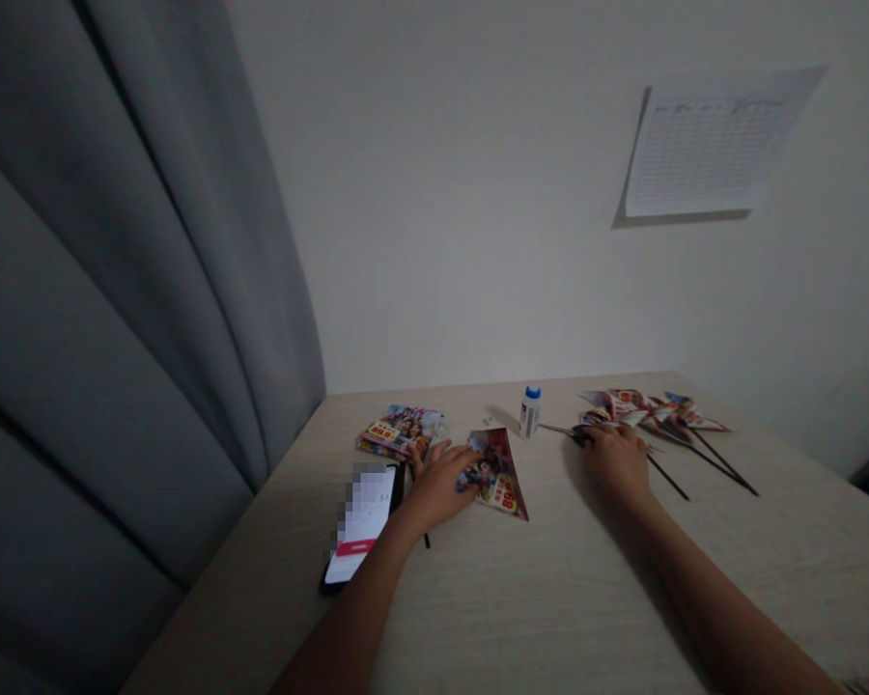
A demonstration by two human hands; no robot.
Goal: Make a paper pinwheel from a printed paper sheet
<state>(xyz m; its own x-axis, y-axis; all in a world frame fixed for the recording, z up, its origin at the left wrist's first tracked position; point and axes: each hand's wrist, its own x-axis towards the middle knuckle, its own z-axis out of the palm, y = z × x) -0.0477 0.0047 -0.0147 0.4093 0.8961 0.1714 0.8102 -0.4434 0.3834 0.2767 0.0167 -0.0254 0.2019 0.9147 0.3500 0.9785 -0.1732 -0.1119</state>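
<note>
My left hand (440, 483) lies on the left part of a colourful printed paper (503, 478), its fingers stretched out and apart. The paper rests flat on the table and bears large yellow and red numerals. To the right, my right hand (618, 461) is closed around the dark handles of a pair of scissors (559, 429), whose thin blades point left. Just past the blade tips stands a white glue bottle (528, 413) with a blue cap. Behind the right hand lie folded paper pinwheels (633, 407) on dark sticks (720, 463).
A stack of printed flyers (398, 430) sits at the back left of the pale wooden table (507, 608). A phone (362, 526) with a lit screen lies beside my left forearm. A grey curtain (152, 241) hangs along the left, and a printed sheet (702, 150) is on the wall.
</note>
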